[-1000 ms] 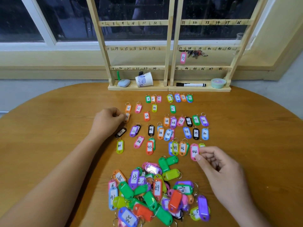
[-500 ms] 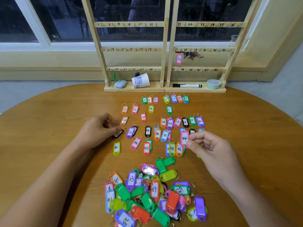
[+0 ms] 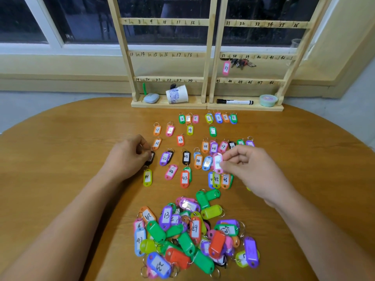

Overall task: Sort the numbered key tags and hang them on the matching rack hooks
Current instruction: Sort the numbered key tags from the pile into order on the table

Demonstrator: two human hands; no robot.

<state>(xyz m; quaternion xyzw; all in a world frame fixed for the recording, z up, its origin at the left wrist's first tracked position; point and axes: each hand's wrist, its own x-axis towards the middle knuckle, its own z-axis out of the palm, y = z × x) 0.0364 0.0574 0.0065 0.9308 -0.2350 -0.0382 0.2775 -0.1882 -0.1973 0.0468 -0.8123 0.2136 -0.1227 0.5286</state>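
Wood throughout: one oval table [image 3: 304, 159], and two ladder racks side by side at its far edge, left rack [image 3: 162, 21] and right rack [image 3: 263, 24]. Three numbered rails show on each.

Hung so far: one, the pink 37 tag [image 3: 226, 67], under the right rack's middle rail. One bunch of keys [image 3: 242, 62] hangs just beside it.

On the rack bases: one paper cup [image 3: 176, 94] on its side, one black marker [image 3: 234, 102], one mint tape roll [image 3: 268, 100].

Sorted tags [image 3: 190, 129] lie mid-table in five loose rows. Top row has seven readable labels, 3 to 9. Second row has four: 11, 12, 14, 16. The lower rows overlap, so the count is unsure.

Near edge: one unsorted pile [image 3: 194, 236], too tangled to count.

Right hand [image 3: 253, 171]: thumb and forefinger pinch one pink tag [image 3: 218, 163], held over the right part of the rows, label blurred. The other fingers are curled in.

Left hand [image 3: 127, 157]: fingers curled down onto one black tag [image 3: 150, 158], which lies on the table at the left end of the fourth row.
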